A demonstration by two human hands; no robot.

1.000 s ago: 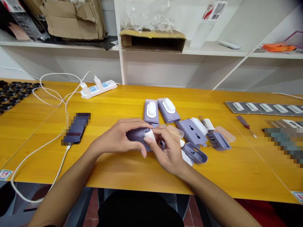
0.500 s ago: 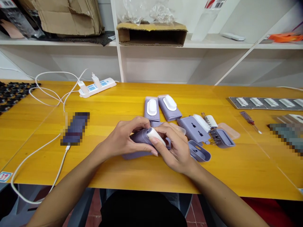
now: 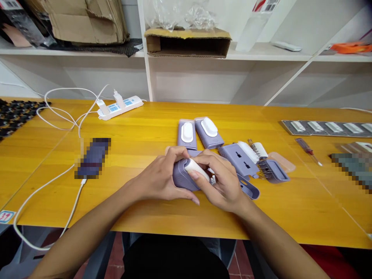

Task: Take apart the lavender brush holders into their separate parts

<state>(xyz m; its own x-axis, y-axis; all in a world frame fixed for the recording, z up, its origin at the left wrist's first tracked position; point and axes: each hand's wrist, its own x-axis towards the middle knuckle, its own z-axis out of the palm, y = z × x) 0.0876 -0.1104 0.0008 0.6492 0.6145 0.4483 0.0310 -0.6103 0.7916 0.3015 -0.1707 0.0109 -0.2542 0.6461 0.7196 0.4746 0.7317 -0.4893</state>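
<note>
A blue-edged sticker at the near left of the table bears a two-digit number, a 3 and what looks like a 9; the label on the clear packet on the shelf shows a barcode, its print too small to read, and the markings on the power strip cannot be made out

I can see the left forearm and right forearm slanting up from the lower corners of the frame; left hand cupped, thumb extended; right hand just beside it, fingers bent, at centre.
</note>
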